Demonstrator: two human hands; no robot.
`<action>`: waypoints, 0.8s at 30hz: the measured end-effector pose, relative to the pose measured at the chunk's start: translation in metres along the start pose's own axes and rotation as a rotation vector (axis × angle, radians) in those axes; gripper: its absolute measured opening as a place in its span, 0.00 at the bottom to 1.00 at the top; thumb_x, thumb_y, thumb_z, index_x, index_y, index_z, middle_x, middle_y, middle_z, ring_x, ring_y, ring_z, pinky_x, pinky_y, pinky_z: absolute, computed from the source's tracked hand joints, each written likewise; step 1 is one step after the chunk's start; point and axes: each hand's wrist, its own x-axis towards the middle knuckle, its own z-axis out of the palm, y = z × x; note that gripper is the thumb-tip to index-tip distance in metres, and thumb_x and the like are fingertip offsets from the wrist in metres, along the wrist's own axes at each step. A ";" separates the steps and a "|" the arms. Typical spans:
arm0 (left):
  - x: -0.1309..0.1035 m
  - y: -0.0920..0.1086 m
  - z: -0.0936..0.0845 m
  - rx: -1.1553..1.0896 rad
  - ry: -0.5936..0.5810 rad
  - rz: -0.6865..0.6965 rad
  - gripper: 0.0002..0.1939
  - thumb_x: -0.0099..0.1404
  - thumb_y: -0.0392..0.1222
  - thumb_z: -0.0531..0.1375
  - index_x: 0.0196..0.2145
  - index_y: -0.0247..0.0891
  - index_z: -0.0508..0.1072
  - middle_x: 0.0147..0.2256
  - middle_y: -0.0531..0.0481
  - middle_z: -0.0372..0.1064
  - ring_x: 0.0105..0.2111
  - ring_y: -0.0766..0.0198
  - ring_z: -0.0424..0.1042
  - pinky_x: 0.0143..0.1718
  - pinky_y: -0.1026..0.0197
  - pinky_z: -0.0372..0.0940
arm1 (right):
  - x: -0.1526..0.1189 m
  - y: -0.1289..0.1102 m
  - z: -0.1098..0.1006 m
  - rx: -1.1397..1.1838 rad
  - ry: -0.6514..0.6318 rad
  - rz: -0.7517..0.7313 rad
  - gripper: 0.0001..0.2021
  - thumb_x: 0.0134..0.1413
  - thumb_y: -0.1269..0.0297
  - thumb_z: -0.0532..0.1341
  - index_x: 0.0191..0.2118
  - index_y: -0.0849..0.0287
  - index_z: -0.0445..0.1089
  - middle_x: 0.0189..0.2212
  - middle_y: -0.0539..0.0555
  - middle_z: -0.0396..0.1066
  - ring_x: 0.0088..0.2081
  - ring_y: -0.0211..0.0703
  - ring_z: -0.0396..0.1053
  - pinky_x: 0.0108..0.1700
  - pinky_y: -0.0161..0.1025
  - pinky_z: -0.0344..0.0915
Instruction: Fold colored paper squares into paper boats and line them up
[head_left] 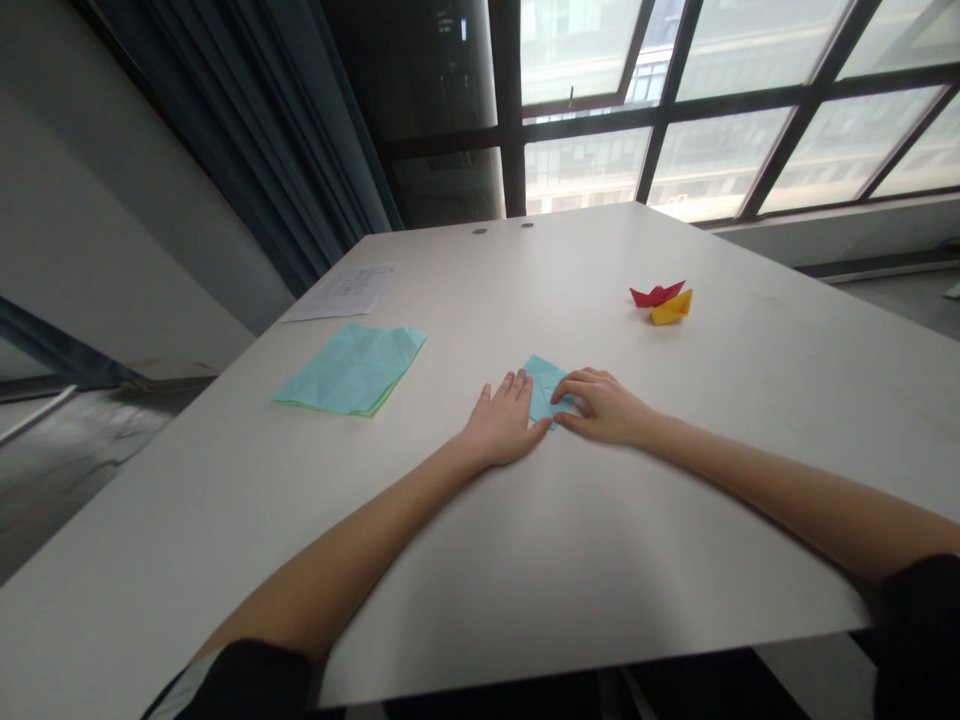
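A small piece of folded light-blue paper [544, 373] lies flat on the white table, partly hidden under both hands. My left hand [504, 420] rests flat with fingers stretched out, its fingertips and thumb along the paper's left side. From the right, my right hand [600, 405] reaches over the paper with bent fingers. Its thumb and fingertips come close together at the paper's right edge, and a gap shows between them. Whether they pinch a flap of the paper I cannot make out.
Left of my hands lies a stack of creased light-blue and green paper sheets [352, 370]. Behind it is a printed white sheet [345, 292]. A red paper boat [657, 295] and a yellow paper boat [673, 309] stand at the right on the white table [480, 560].
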 end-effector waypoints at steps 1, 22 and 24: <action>0.000 -0.002 0.000 -0.001 -0.015 -0.001 0.38 0.63 0.60 0.40 0.62 0.29 0.45 0.64 0.36 0.36 0.63 0.50 0.38 0.58 0.41 0.42 | 0.000 0.000 -0.001 -0.005 -0.010 0.003 0.12 0.48 0.57 0.60 0.39 0.55 0.70 0.39 0.56 0.71 0.43 0.48 0.66 0.47 0.46 0.59; 0.015 -0.008 0.005 -0.013 0.145 0.061 0.28 0.66 0.53 0.42 0.59 0.35 0.53 0.61 0.39 0.47 0.62 0.54 0.43 0.58 0.41 0.44 | 0.006 0.016 0.005 0.029 0.071 0.003 0.08 0.53 0.63 0.57 0.36 0.57 0.71 0.36 0.55 0.72 0.38 0.44 0.67 0.45 0.43 0.62; 0.015 -0.011 0.004 -0.007 0.067 0.108 0.31 0.66 0.55 0.40 0.62 0.36 0.47 0.63 0.41 0.40 0.63 0.55 0.40 0.58 0.42 0.44 | 0.005 0.017 0.005 -0.005 0.082 0.032 0.10 0.51 0.59 0.59 0.37 0.56 0.72 0.39 0.56 0.72 0.41 0.46 0.67 0.46 0.46 0.61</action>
